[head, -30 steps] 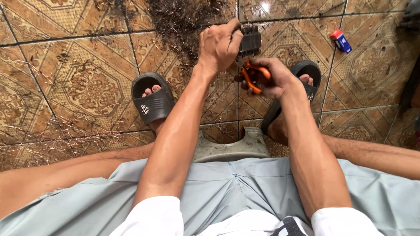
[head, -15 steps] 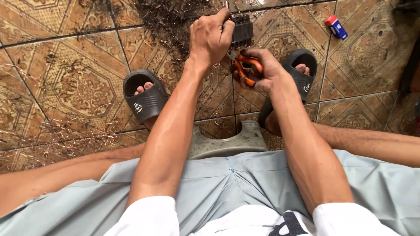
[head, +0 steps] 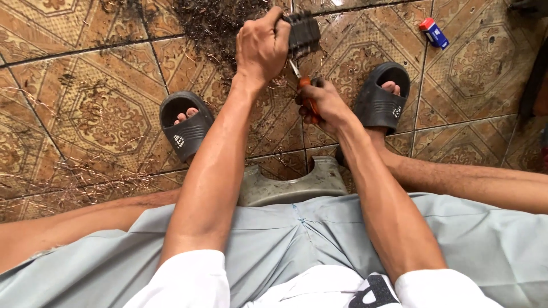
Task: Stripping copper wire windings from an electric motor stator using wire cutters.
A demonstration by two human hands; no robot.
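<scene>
Our left hand (head: 261, 45), arm stretched forward, closes its grip around a dark ribbed block (head: 302, 33) above the tiled floor (head: 103, 108); our right hand (head: 319, 102) clenches an orange-handled tool (head: 308, 100) just beneath.

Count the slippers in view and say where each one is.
2. One dark slipper is on the foot left of the left forearm, on the tiled floor. The other slipper is on the foot just right of the right hand. None seems hidden.
</scene>
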